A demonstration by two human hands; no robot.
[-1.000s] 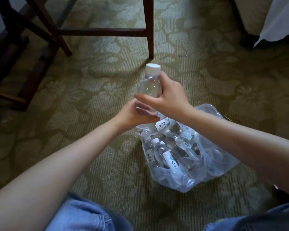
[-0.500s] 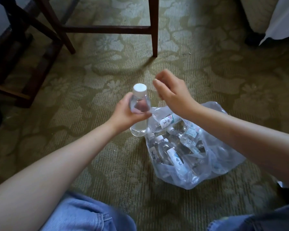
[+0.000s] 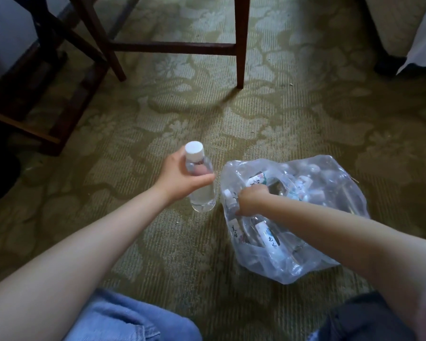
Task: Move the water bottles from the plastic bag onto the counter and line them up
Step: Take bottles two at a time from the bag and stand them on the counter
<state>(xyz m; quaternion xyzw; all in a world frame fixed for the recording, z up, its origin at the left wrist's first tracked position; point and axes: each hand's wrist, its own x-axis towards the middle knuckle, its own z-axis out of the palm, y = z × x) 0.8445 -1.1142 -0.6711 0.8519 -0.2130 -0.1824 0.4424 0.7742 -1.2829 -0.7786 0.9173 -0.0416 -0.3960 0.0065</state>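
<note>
Your left hand (image 3: 180, 177) wraps round a capped water bottle (image 3: 202, 193) at frame centre, just left of the plastic bag (image 3: 335, 178). Your right hand (image 3: 252, 199) is sunk in the bag among more bottles (image 3: 268, 238), and you cannot tell its grip. Carpet (image 3: 293, 114) runs ahead to the chair legs (image 3: 240, 57) up top.

We see a clear plastic bag (image 3: 335, 173), slumped, its mouth open toward us, packed with small clear bottles (image 3: 268, 238) lying jumbled, with white caps and white labels bearing dark script. Just left of the bag, one more bottle (image 3: 203, 195) stands nearly upright, white cap up, our left hand (image 3: 180, 178) gripping its middle.
</note>
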